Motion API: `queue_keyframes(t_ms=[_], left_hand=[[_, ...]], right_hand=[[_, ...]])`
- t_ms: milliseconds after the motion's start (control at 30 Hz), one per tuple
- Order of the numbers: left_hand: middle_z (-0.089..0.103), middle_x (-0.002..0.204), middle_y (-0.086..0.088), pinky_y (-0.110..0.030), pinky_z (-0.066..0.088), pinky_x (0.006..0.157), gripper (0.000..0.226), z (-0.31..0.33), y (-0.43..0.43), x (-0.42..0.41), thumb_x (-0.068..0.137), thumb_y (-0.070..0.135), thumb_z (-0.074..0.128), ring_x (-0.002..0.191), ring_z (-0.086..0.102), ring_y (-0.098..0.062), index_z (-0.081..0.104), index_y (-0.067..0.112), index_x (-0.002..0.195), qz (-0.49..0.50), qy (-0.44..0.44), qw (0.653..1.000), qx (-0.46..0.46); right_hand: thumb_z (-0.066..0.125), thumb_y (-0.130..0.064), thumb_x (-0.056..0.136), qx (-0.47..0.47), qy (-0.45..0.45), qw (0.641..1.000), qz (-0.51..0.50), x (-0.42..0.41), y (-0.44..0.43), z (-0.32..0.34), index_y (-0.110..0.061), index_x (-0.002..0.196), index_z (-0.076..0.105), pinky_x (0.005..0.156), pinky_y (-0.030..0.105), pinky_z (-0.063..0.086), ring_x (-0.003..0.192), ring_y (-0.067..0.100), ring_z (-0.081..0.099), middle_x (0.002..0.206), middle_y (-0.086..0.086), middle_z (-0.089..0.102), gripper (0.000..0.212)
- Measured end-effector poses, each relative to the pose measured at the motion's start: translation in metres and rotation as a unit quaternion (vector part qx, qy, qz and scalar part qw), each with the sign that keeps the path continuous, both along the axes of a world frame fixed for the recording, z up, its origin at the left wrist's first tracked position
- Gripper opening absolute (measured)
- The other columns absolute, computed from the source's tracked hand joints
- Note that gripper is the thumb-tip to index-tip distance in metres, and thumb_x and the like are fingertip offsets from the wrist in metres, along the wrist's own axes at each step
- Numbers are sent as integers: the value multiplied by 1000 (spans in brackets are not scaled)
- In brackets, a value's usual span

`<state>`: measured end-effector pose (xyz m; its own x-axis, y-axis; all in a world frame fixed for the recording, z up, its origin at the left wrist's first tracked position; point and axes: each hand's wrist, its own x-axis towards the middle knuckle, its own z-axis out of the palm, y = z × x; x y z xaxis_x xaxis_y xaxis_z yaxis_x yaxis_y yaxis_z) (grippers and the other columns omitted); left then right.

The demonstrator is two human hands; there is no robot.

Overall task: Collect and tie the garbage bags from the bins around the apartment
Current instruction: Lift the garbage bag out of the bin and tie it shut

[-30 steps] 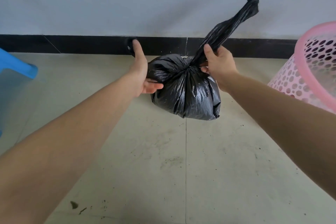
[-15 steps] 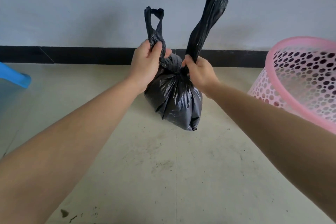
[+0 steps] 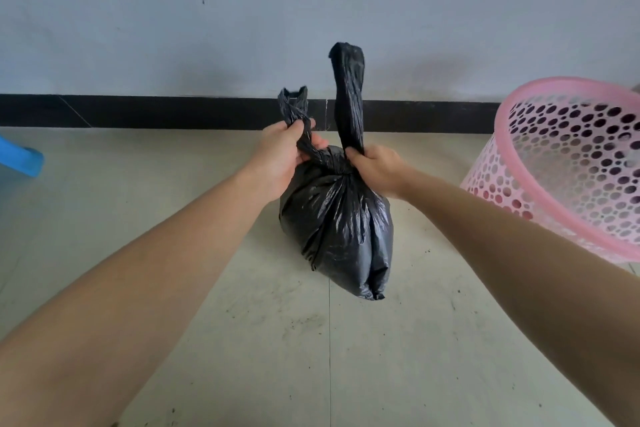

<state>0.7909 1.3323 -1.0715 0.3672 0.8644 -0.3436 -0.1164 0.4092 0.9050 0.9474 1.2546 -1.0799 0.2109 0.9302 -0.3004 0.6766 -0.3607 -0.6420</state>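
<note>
At the far left edge, one blue plastic thing (image 3: pixel 21 160) showed only in part, and what it was could not be told. The left hand (image 3: pixel 282 158) gripped the shorter twisted tail (image 3: pixel 293 111) of the one black garbage bag (image 3: pixel 337 225), fingers curled round it. The bag hung between the two hands, low over the tiled floor (image 3: pixel 242 340); whether its bottom touched the tiles could not be told. The right hand (image 3: pixel 377 166) was clamped on the foot of the longer tail (image 3: pixel 349 97), which stood upright. The hands were close together, one either side of the gathered neck. At the right, one pink bin (image 3: pixel 512 152) with punched holes stood tilted, with no liner visible in it.

By my judgement, this bag was already out of its bin and its mouth bunched into two tails, perhaps crossed once. The knot looked unfinished and needed pulling tight. No other bins were in view, so the rest of the round could not be gauged.

Count: two hands, one bag, two tails, one bin, one blue thing.
</note>
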Motion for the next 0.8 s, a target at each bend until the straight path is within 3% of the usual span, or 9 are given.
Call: queue_keyframes(t_ms=[100,167,233,300,400,500,600,700,800], left_hand=[[48,62,-1,-28,46,64,21,1,4,1,103,6,41,60,53,-16,58,9,90,-36,-18,999,-20],[44,64,0,-28,40,66,22,-3,6,-3,93,0,44,60,46,-14,46,16,78,-129,20,991,-9],[50,77,-6,-29,47,75,15,-5,7,-12,82,-4,51,74,52,-19,50,11,83,-238,56,970,17],[49,82,-6,-28,50,81,24,-5,7,-19,81,1,65,79,50,-20,58,10,103,-304,75,949,40],[43,65,8,-22,46,68,9,-3,3,-18,91,20,70,60,38,-8,64,19,98,-253,86,963,20],[42,58,12,-21,42,59,2,-6,6,-18,97,19,62,55,34,-6,61,21,98,-218,51,975,5],[56,80,-1,-24,51,72,34,-6,9,-23,86,5,70,73,51,-12,58,16,116,-312,61,947,38],[63,109,-10,-31,54,86,52,-5,10,-22,74,7,74,97,60,-20,58,13,123,-322,64,944,33],[51,69,8,-27,43,74,23,-3,6,-18,84,27,77,61,42,-7,62,21,100,-292,64,954,13]], right_hand=[[34,-36,106,19,-26,999,25,-3,1,0,-1,104,64,86,41,48,95,34,58,100,20,65,46],[34,-36,105,16,-60,996,60,-1,3,0,-3,92,61,75,40,47,83,33,58,86,17,64,45],[34,-37,104,7,-99,991,91,2,6,-2,-9,79,53,64,38,42,71,29,55,71,9,57,42],[33,-38,104,4,-134,983,122,1,8,-2,-13,78,50,62,37,43,67,27,55,68,6,55,40],[32,-36,103,7,-155,976,154,-3,11,3,-12,83,51,62,37,46,66,24,56,72,6,56,37],[34,-34,104,-4,-148,975,165,-2,15,3,-12,83,52,66,37,43,71,26,55,76,7,56,35],[34,-33,104,-18,-175,965,192,-1,14,0,-19,74,44,65,37,42,70,26,54,72,4,53,34],[35,-32,104,-9,-194,960,203,0,14,0,-19,73,43,63,36,40,68,26,53,70,3,52,34],[34,-32,104,-14,-196,955,220,-3,13,1,-18,78,46,66,39,48,68,25,56,72,5,55,32]])
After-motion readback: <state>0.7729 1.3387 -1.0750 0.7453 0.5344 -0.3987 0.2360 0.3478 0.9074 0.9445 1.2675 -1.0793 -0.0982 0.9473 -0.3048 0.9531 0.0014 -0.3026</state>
